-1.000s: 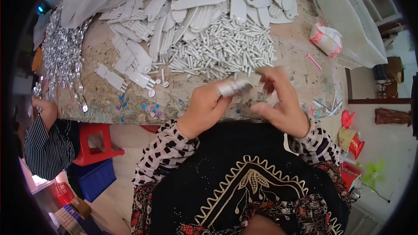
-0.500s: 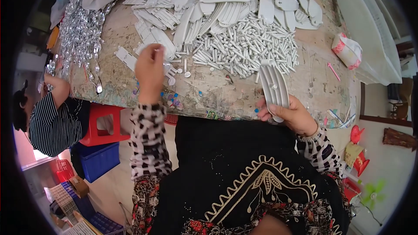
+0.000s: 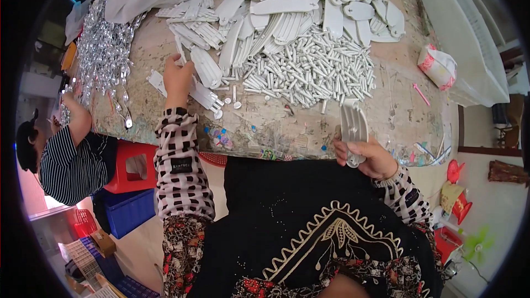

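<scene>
My right hand (image 3: 375, 157) grips a curved white plastic piece (image 3: 353, 124) by its lower end, above the table's front edge. Its ribbed, hollow side faces up. At the left of the heap my left hand (image 3: 179, 81) is closed, fingertips pinched on a slim white plastic strip (image 3: 180, 48). Flat white slotted pieces (image 3: 205, 97) lie beside and partly under that hand. A rounded white piece (image 3: 206, 68) rests just to its right. Small white pins (image 3: 312, 66) form a large pile between my hands, and a few small round-headed ones (image 3: 237, 104) lie apart.
Behind the pins, curved white plastic pieces (image 3: 284, 5) are heaped. Silvery shiny strands (image 3: 102, 49) hang at the left, near a person in a striped top (image 3: 74, 157). A white-and-pink roll (image 3: 438, 67) and a pink stick (image 3: 421, 94) lie on the worn table (image 3: 265, 127) at right.
My left hand has moved left and away from me, up to the flat white pieces. My right hand has lowered slightly, with the curved piece tilted more upright.
</scene>
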{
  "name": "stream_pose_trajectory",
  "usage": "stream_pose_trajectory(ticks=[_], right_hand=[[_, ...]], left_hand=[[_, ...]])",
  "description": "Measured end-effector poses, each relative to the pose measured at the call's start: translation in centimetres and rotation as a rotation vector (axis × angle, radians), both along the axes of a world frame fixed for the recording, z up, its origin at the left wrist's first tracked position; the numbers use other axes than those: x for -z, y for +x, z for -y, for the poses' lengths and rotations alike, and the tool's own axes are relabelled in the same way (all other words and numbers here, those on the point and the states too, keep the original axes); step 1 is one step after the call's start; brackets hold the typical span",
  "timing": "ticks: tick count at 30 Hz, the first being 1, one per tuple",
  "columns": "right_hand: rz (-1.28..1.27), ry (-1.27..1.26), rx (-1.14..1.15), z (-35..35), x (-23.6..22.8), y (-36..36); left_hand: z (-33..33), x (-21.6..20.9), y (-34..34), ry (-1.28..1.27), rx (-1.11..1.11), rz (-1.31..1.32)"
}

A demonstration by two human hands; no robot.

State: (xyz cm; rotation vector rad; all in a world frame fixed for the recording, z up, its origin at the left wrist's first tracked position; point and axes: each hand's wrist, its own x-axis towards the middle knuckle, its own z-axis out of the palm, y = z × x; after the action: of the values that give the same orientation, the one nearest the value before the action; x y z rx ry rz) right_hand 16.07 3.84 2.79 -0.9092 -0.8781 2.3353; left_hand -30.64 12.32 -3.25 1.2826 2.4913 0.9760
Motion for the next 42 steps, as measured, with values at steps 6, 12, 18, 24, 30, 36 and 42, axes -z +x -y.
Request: stream_pose_trajectory(ticks=[6, 12, 18, 24, 30, 36, 42], right_hand=[[0.076, 0.047, -0.010, -1.7, -0.7, -1.3], [0.129, 0.333, 0.172, -5.8, -1.8, -2.9], [0.082, 0.483, 0.356, -9.8, -1.1, -2.3], [0.103, 0.545, 0.292, -8.2, -1.0, -1.9], [0.259, 0.707, 0.331, -7.6, -1.0, -2.0], [0.279, 0.837, 0.091, -5.3, 0.0, 0.2], [0.358, 1.017, 0.023, -5.7, 0.3, 0.0]], left_hand=[[4.0, -0.2, 0.1, 0.330, 0.009, 0.328], [7.1, -6.1, 13.2, 0.458, 0.309, 0.931], [9.6, -5.1, 22.7, 0.065, 0.662, 1.140], [5.8, -5.6, 25.3, -0.255, 0.719, 1.750], [4.3, -5.6, 25.7, -0.224, 0.838, 1.773], [3.5, -5.0, 25.6, 0.194, 0.821, 1.613], [4.1, -5.0, 26.9, 0.316, 0.672, 1.709]])
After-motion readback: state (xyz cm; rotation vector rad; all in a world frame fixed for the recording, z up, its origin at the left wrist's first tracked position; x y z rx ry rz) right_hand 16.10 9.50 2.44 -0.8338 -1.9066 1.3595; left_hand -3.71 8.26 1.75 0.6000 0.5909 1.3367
